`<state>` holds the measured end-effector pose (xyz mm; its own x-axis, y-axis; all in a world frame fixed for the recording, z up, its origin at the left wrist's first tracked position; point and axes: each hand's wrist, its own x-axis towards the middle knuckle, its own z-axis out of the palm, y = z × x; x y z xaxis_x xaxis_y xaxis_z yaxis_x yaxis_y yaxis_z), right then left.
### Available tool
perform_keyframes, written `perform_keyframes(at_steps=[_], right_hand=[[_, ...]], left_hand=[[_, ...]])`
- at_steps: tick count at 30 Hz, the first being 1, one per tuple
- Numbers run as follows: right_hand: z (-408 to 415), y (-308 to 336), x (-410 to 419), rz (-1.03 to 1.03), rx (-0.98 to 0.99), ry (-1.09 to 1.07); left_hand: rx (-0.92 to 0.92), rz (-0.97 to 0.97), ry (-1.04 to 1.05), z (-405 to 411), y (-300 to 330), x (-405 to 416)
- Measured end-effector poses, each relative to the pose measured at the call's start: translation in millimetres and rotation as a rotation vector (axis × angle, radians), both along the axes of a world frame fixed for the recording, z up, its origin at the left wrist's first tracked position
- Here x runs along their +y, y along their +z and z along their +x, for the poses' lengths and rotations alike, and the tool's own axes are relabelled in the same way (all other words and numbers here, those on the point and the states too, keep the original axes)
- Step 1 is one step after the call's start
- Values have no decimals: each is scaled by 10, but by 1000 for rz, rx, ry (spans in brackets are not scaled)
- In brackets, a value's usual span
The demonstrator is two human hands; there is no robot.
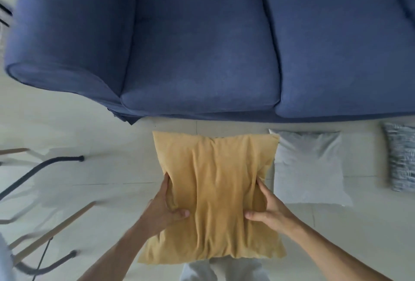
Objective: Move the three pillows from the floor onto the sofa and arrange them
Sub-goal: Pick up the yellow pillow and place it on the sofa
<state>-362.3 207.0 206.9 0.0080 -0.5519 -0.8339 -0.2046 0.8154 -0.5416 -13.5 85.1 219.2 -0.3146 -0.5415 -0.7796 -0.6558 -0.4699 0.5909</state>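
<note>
A mustard-yellow pillow (213,193) is held in front of me, above the floor, just short of the blue sofa (202,56). My left hand (164,208) grips its left edge and my right hand (267,208) grips its right edge, thumbs on top. A white pillow (310,168) lies flat on the floor to the right, partly tucked behind the yellow one. A blue-and-white patterned pillow (402,157) lies on the floor at the far right, cut off by the frame edge. The sofa's seat cushions carry nothing.
The sofa's left armrest (67,33) bulges out at the upper left. A chair with wooden and black metal legs (45,224) stands on the pale tiled floor (101,146) at the lower left. My legs in light trousers (224,271) show below the yellow pillow.
</note>
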Motion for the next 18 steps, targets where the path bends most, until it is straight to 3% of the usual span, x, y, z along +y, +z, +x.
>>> perform_keyframes(at_steps=[3, 11, 18], right_hand=[[-122, 541, -97, -51, -32, 7], [-501, 1604, -661, -231, 4, 84], [-796, 2105, -1683, -412, 50, 114]], left_hand=[[-107, -52, -3, -107, 540, -72], [-160, -236, 8, -341, 1707, -524], [-152, -397, 8, -673, 2241, -1457]])
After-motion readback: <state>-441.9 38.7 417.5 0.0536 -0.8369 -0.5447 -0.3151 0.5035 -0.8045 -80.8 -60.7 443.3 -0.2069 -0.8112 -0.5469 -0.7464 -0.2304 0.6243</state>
